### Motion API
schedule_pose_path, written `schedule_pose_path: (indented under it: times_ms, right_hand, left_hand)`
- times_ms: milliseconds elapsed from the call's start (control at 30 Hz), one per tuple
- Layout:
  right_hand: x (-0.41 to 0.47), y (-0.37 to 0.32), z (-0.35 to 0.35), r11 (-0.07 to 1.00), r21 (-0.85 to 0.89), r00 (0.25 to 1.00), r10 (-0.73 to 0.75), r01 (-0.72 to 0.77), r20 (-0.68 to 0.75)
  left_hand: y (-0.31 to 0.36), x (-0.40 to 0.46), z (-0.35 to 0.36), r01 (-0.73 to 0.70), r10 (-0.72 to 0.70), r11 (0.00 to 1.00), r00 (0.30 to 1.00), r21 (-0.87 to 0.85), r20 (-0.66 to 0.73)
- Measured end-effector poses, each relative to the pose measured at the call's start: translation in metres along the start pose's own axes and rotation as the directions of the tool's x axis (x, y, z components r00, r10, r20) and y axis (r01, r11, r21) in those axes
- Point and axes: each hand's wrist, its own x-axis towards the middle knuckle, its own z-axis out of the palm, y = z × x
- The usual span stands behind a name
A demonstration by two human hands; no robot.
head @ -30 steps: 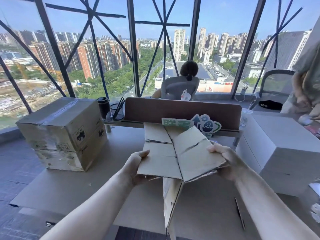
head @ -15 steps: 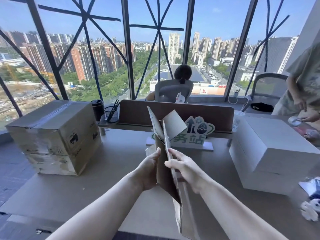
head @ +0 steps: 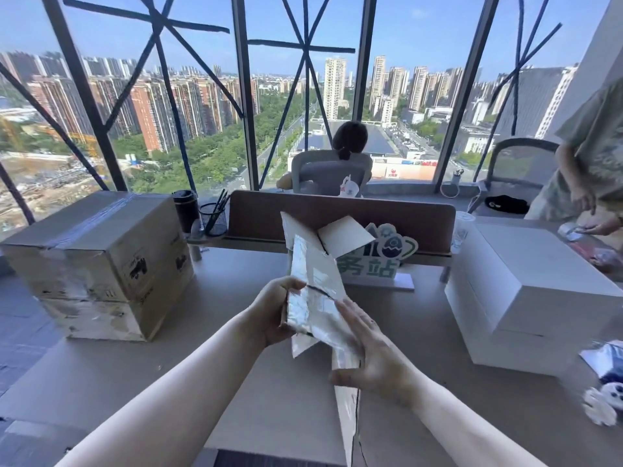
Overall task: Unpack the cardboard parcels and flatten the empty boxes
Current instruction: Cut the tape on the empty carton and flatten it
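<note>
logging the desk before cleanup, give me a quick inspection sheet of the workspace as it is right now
surface: grey desk, bare in front of the hands
job's things: collapsed cardboard box, tape-covered, held above the desk; taped brown parcel at left, closed
clutter: white box at right; printed sign behind the held box; mesh pen cup and dark tumbler by the divider; packets at the right edge
hands: left hand grips the box's left edge; right hand lies flat on its taped face
cables: white cable on the window sill
surroundings: big windows over a city; a seated person beyond the divider; another person standing at right
</note>
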Motion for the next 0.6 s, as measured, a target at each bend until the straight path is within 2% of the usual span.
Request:
schedule_pose_path:
  times_ms: [67,133,233,300,367,467,600]
  right_hand:
    - [-0.002,0.008,0.001,0.996,-0.079,0.981,-0.064,0.05,-0.185]
    - [-0.001,0.011,-0.003,0.984,-0.116,0.913,-0.167,0.133,-0.372]
    - [0.001,0.007,-0.015,0.958,-0.252,0.868,-0.24,0.139,-0.434]
    - [0.002,0.002,-0.017,0.913,-0.38,0.868,-0.304,0.148,-0.392]
    - [0.004,0.002,-0.008,0.87,-0.456,0.888,-0.348,0.186,-0.302]
    - [0.008,0.013,0.022,0.865,-0.451,0.946,-0.303,0.221,-0.117]
    - [0.017,0.031,0.072,0.879,-0.408,0.969,-0.237,0.247,0.076]
  left_hand:
    - [0.012,-0.002,0.013,-0.03,0.03,1.0,0.999,-0.008,0.039]
    - [0.02,0.0,0.022,-0.059,0.061,0.998,0.993,-0.02,0.096]
    - [0.023,0.004,0.02,-0.085,0.089,0.994,0.994,-0.064,0.066]
    - [0.02,0.008,0.009,-0.064,0.068,0.995,0.996,-0.072,0.052]
    - [0.011,0.012,-0.011,-0.053,0.052,0.998,0.998,-0.031,-0.022]
    - [-0.01,0.01,-0.044,-0.002,0.001,1.0,0.99,-0.002,-0.141]
    - [-0.033,0.003,-0.088,0.081,-0.057,0.995,0.949,0.065,-0.311]
